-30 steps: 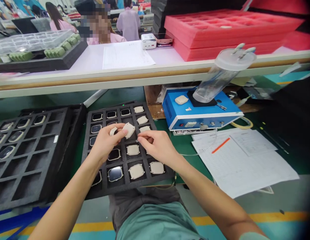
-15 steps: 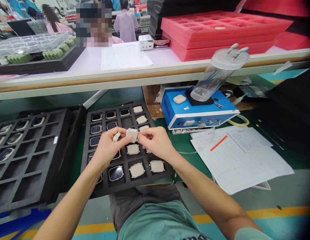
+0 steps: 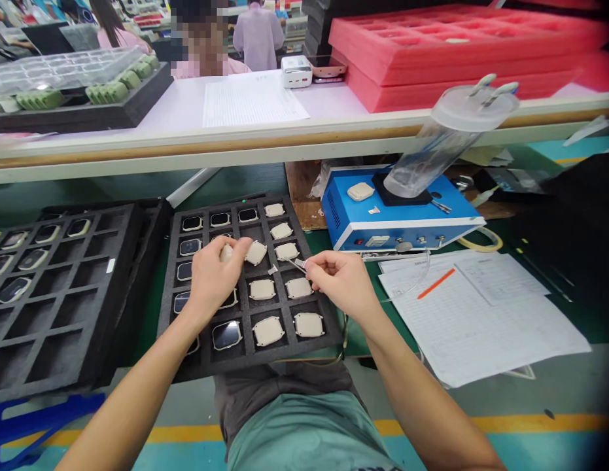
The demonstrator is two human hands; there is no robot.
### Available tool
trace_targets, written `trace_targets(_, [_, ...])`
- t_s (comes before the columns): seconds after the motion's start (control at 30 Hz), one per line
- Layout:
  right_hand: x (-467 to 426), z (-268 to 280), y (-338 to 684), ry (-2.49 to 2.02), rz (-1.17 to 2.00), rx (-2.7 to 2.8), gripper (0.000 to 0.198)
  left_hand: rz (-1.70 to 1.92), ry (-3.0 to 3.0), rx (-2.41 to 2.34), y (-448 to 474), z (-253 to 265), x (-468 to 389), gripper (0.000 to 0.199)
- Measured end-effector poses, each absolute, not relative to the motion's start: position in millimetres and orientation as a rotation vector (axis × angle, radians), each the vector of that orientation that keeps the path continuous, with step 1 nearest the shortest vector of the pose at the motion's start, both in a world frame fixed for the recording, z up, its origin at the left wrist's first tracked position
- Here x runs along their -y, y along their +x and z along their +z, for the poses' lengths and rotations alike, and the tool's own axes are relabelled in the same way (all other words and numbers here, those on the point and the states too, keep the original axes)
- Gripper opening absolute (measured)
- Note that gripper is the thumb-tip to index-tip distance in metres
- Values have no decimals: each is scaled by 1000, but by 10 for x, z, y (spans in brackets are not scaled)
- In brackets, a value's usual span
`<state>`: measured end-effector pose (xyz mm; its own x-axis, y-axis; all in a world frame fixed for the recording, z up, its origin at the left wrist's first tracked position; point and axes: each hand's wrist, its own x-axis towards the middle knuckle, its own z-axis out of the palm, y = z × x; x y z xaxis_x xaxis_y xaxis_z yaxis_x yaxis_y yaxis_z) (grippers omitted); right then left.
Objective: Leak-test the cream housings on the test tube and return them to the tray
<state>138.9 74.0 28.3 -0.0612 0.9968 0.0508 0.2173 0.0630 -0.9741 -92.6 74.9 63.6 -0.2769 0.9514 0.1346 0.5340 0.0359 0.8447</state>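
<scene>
My left hand [image 3: 213, 275] is closed over the black foam tray [image 3: 248, 304]. Between its thumb and fingers is a cream watch case [image 3: 256, 252], tilted, with another small cream piece [image 3: 226, 252] partly hidden by the fingers. To the right, my right hand [image 3: 341, 278] pinches a slim metal tool [image 3: 297, 264], its tip pointing left over the tray; its exact kind is unclear. A tiny whitish piece [image 3: 273, 269] shows between the hands. Cream watch cases [image 3: 269, 331] lie in the tray's right columns, and dark-screened watches [image 3: 227, 335] fill much of its left side.
Another foam tray [image 3: 63, 307] with several watches stands left. A blue machine [image 3: 402, 206] carries a tilted clear cylinder [image 3: 434, 144] and a loose cream case [image 3: 360, 191]. Papers [image 3: 481, 320] with an orange strip lie right. Above runs a shelf [image 3: 152, 160] with red foam trays [image 3: 432, 59].
My hands have separated: the right moved away from the watch case to the right, where a slim metal tool now shows in its fingers. My left hand rose slightly with the case.
</scene>
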Motion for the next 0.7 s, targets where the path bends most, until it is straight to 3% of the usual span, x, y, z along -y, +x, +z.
trace_targets(0.07, [-633,329,1336,-1256,1096,1468,18,1266,1382,-1673,-877,660,-622,44])
trace_targets(0.17, [-489,425,1210,-1170,1119,1522,14,1294,1219,-1465,-769,629,-423,41])
trace_targets(0.7, [-399,573,1091,-1072,1108,1717,14,1228,1475,-1502,-542,564,-118,26])
